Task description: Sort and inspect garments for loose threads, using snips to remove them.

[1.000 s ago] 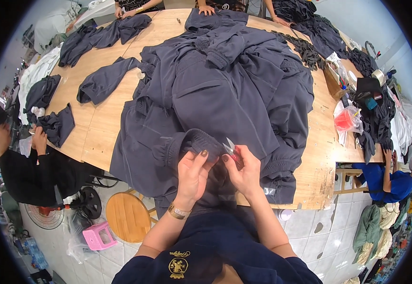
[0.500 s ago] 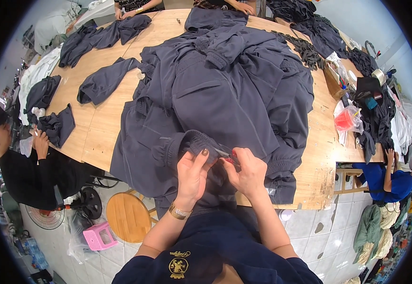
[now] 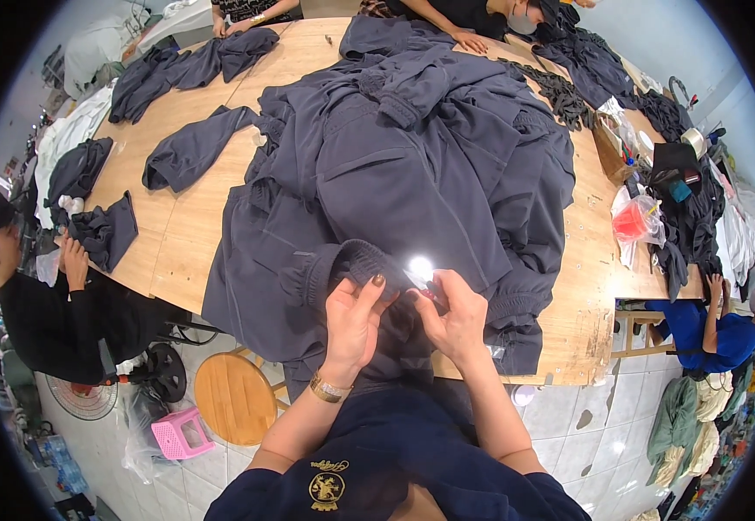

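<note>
My left hand [image 3: 354, 323] is closed on the gathered elastic cuff [image 3: 362, 259] of a dark grey garment, thumb on top and the cuff's opening turned up. Close on its right, my right hand [image 3: 454, 319] grips small metal thread snips [image 3: 417, 280]. A bright glint on the blades hides their tips, so I cannot tell whether they touch the cloth. Beneath both hands spreads a big heap of dark grey garments [image 3: 377, 200], with a seamed pocket and more elastic cuffs showing.
The heap lies on a wooden table [image 3: 581, 321]. Single dark pieces [image 3: 191, 152] lie to the left. A person in black [image 3: 56, 304] works at the left edge, another in blue [image 3: 716, 339] at the right. A red cup in a plastic bag [image 3: 631, 221] stands at right. A round stool [image 3: 237, 398] is below.
A bright glint has appeared on the snips' blades, and my right hand has shifted only slightly. At the far side, a person has leaned in over the table toward the right.
</note>
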### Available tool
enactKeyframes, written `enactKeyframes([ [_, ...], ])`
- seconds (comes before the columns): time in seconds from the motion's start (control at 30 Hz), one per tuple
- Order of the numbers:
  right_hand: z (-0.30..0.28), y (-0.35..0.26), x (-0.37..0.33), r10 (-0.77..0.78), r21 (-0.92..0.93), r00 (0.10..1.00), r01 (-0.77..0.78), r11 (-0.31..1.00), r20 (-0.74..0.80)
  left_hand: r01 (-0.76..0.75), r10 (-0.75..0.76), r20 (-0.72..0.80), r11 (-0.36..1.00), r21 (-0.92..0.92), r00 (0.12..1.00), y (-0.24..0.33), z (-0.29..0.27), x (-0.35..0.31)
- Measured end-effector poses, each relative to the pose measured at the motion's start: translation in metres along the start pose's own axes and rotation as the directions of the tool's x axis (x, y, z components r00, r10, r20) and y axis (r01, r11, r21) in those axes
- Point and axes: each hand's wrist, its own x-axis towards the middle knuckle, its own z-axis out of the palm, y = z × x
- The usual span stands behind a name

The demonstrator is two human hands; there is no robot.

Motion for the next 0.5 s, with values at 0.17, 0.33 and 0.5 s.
enactKeyframes([
  [0.17,-0.0009,0.0046,0.0014,-0.093,-0.162,0.994,0.102,0.982,0.060,-0.021,0.021,0.014,1.000,0.001,1.000,0.0021,0.0019,0.0008],
  [0.33,-0.0016,0.0027,0.0025,-0.104,-0.213,0.991,0.119,0.970,0.081,-0.026,0.026,0.003,1.000,-0.006,1.000,0.0001,0.0003,0.0011],
  [0.5,-0.0017,0.0021,0.0037,-0.108,-0.218,0.991,0.123,0.968,0.080,-0.046,0.046,-0.002,0.999,0.005,0.999,0.0003,0.0015,0.0008],
])
